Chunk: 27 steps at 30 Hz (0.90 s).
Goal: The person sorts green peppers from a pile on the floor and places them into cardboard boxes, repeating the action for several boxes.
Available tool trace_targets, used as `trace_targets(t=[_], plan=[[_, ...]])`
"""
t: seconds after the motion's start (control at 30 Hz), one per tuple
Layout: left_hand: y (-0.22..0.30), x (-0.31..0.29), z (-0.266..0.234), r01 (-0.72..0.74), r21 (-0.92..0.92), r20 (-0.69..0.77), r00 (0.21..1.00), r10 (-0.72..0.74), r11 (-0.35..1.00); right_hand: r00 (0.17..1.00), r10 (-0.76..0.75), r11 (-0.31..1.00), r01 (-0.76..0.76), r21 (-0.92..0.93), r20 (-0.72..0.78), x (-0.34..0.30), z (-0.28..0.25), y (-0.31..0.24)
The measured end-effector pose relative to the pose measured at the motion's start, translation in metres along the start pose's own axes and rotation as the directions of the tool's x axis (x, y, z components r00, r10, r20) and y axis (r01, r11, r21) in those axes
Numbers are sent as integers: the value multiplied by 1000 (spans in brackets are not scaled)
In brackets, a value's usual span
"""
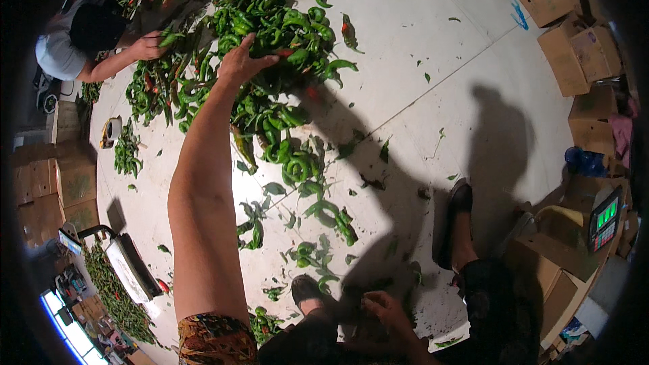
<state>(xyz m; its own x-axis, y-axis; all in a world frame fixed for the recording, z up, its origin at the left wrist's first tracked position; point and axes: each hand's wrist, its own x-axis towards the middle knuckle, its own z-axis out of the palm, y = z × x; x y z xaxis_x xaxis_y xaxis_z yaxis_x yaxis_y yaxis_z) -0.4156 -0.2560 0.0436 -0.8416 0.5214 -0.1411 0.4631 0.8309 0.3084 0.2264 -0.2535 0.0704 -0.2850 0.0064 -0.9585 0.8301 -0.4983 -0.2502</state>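
Observation:
My left hand (241,64) reaches far out over a big heap of green chili peppers (270,23) on the floor. Its thumb stands apart from the fingers, and nothing shows in its grasp. Just beyond the thumb lies a reddish pepper (284,52). Low in the picture, in shadow between my legs, is my right hand (387,312), its fingers curled in. Whatever it may hold is hidden in the dark. A curved trail of loose peppers (328,213) runs from the heap toward my left foot.
Across the heap at upper left, another person's hand (150,46) holds green peppers. A tape roll (113,128) lies at left, near a scale (125,267) and more peppers (111,290). Cardboard boxes (564,61) and a lit-display scale (604,218) line the right side.

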Motion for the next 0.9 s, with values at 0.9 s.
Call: trace_targets(t=[0.9], plan=[[67, -313, 62, -339, 176, 461, 858, 227, 924, 995, -74, 994, 68, 86, 70, -16, 19, 4]])
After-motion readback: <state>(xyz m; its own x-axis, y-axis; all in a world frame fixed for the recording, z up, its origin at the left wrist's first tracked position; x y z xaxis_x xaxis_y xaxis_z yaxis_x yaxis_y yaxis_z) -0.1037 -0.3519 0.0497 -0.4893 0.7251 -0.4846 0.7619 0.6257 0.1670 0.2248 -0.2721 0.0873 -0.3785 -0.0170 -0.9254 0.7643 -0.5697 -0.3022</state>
